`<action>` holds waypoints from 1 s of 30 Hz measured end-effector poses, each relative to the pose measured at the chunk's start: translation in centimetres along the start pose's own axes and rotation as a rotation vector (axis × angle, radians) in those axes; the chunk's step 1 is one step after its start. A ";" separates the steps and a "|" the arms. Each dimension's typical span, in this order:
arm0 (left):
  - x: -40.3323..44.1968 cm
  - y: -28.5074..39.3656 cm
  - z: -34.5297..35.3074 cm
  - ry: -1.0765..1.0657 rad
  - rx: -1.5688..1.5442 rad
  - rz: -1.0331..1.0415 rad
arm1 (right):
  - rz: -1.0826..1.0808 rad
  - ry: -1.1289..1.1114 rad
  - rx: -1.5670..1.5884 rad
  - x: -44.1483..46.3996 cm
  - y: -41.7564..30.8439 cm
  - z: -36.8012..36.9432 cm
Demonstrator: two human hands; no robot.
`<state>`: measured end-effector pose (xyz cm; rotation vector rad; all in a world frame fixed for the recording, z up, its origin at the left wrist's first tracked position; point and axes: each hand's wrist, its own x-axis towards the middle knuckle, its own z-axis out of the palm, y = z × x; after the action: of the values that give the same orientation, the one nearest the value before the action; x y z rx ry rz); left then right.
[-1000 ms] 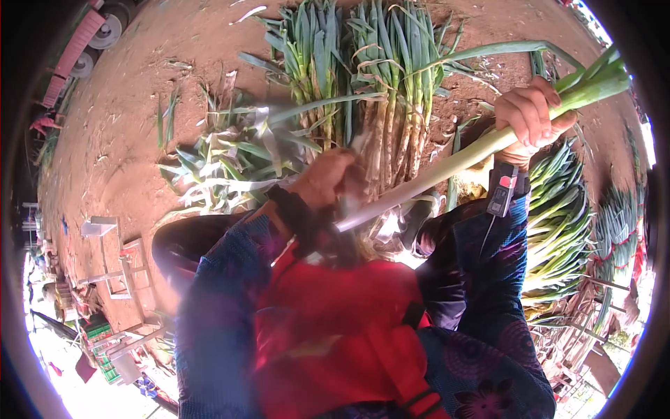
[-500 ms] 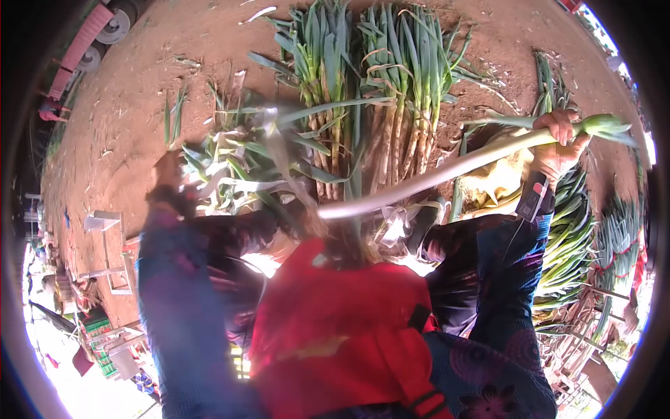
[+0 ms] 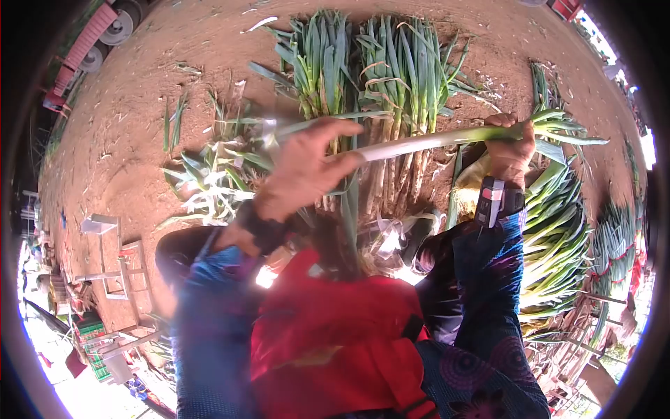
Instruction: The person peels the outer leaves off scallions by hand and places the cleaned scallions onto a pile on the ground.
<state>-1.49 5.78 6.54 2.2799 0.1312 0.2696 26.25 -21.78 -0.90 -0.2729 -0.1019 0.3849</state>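
Right fingers (image 3: 500,120) grip a leek (image 3: 426,142) just below its leaves (image 3: 558,126); left fingers (image 3: 338,128), parted, hover beside its pale end (image 3: 373,151), more leeks (image 3: 399,73) beyond.

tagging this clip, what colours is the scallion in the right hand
The scallion is whitish, shading to green toward its leaves; clearest in the head view.

The jacket (image 3: 488,279) is blue, finely dotted and patterned in purple, with ringed medallions (image 3: 466,370) and a dark flower (image 3: 481,406) low on the right. A red apron (image 3: 335,335) covers the front, with a black strap (image 3: 417,406) near the lower edge. Dark bands circle the left wrist (image 3: 259,232) and right wrist (image 3: 515,201), the right one bearing a small grey module (image 3: 489,201). The trousers (image 3: 438,272) are dark and shiny.
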 end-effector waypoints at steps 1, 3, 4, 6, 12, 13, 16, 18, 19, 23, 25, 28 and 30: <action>0.2 -0.2 1.8 0.017 0.028 0.050 | 0.001 0.014 -0.013 -0.1 0.2 0.3; 0.7 -0.5 4.0 0.089 0.111 0.139 | -0.046 0.043 -0.059 -0.6 0.9 0.8; 1.0 -0.5 4.7 0.124 0.152 0.185 | -0.050 0.067 -0.057 -0.6 1.0 0.7; 1.1 -0.5 5.7 0.160 0.124 0.217 | -0.060 0.117 -0.051 -0.8 0.9 0.5; 1.2 -0.1 6.7 0.230 0.215 0.245 | -0.127 0.279 -0.085 -1.4 1.0 0.8; 1.3 -0.1 6.9 0.239 0.238 0.253 | -0.138 0.305 -0.096 -1.5 1.0 1.1; 1.5 -0.6 7.4 0.223 0.256 0.241 | -0.112 0.353 -0.080 -1.3 1.0 0.7; 1.5 -0.7 7.7 0.209 0.276 0.253 | -0.123 0.366 -0.122 -1.4 1.1 0.6; 1.5 -0.7 7.9 0.208 0.300 0.274 | -0.129 0.372 -0.144 -1.4 1.1 0.7; 0.8 -0.6 8.1 0.144 0.363 0.353 | -0.170 0.413 -0.183 -1.7 1.0 0.8; -0.3 -0.6 7.5 0.112 0.270 0.438 | -0.206 0.451 -0.216 -1.5 0.9 0.6; -1.7 -0.5 5.4 0.164 -0.118 0.293 | -0.247 0.404 -0.264 -0.3 -0.3 -1.9; -2.7 -1.0 3.0 0.217 -0.450 -0.030 | -0.274 0.469 -0.293 -1.1 0.3 -0.3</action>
<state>-3.37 3.76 3.45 1.7976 0.1948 0.4800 25.15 -21.97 -1.32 -0.6237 0.2660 0.0246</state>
